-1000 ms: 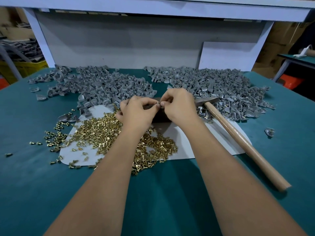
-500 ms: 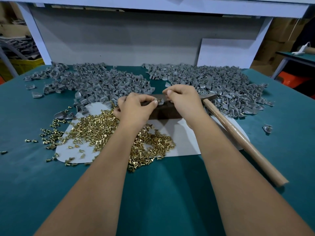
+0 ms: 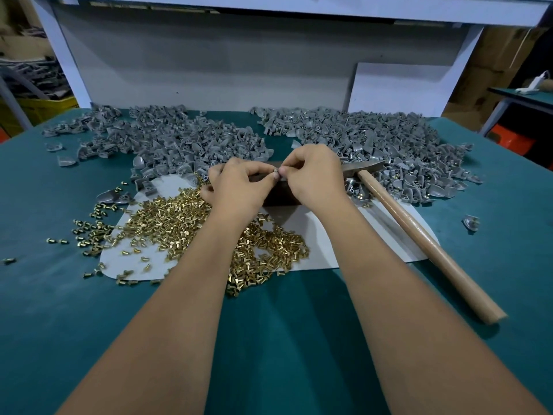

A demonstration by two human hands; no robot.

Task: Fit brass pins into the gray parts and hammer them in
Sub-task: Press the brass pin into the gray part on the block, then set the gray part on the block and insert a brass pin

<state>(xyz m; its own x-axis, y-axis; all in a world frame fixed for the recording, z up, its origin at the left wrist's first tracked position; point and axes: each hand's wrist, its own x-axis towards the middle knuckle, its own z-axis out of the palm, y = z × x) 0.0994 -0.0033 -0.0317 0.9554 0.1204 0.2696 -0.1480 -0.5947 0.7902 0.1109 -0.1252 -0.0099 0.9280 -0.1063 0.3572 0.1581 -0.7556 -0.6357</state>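
My left hand (image 3: 236,190) and my right hand (image 3: 314,175) meet fingertip to fingertip over a dark block (image 3: 278,194) at the table's middle. Between them they pinch a small gray part (image 3: 277,171); most of it is hidden by the fingers, and I cannot see whether a pin is in it. A heap of brass pins (image 3: 185,226) lies on a white sheet (image 3: 323,238) under and left of my left forearm. A hammer (image 3: 419,232) with a wooden handle lies to the right, its metal head beside my right hand.
Two big heaps of gray parts cover the far half of the green table: a left heap (image 3: 167,139) and a right heap (image 3: 389,145). Stray pins (image 3: 86,226) and a single gray part (image 3: 471,222) lie on the cloth. A white shelf frame (image 3: 71,70) stands behind.
Both hands stay together over the dark block, the fingertips shifting slightly on the small part. The hammer and the heaps have not moved.
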